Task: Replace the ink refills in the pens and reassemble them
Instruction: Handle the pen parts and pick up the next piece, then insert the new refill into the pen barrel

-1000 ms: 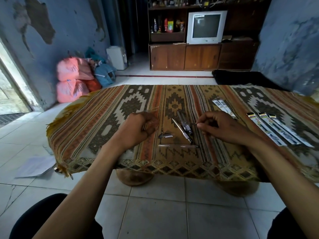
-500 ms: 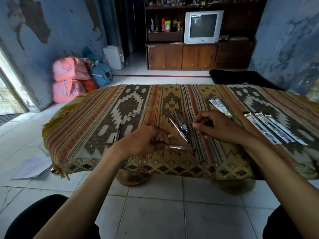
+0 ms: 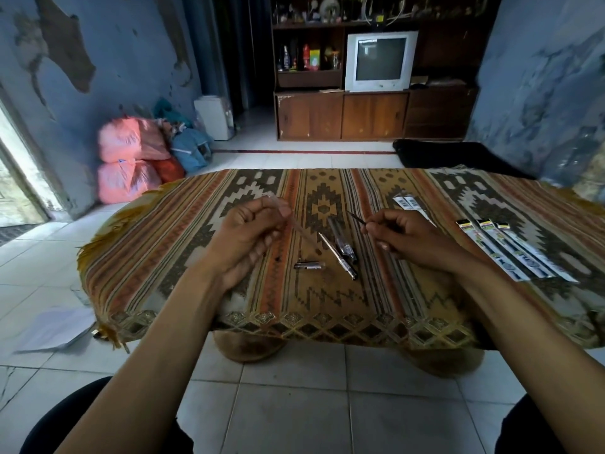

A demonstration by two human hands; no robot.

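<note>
My left hand grips a clear pen barrel that slants down to the right above the patterned cloth. My right hand pinches a thin dark ink refill, its tip pointing up and left toward the barrel. Between the hands, on the cloth, lie a slim pen, a clear capped pen and a small metal pen part. The barrel and the refill are apart.
A low table under a striped woven cloth holds three refill packs at the right and two more packs behind my right hand. Paper sheets lie on the tiled floor at the left. A TV cabinet stands beyond.
My left hand picked the clear barrel up from the cloth near the front edge and raised it up and back. My right hand kept the refill and tilted its tip upward.
</note>
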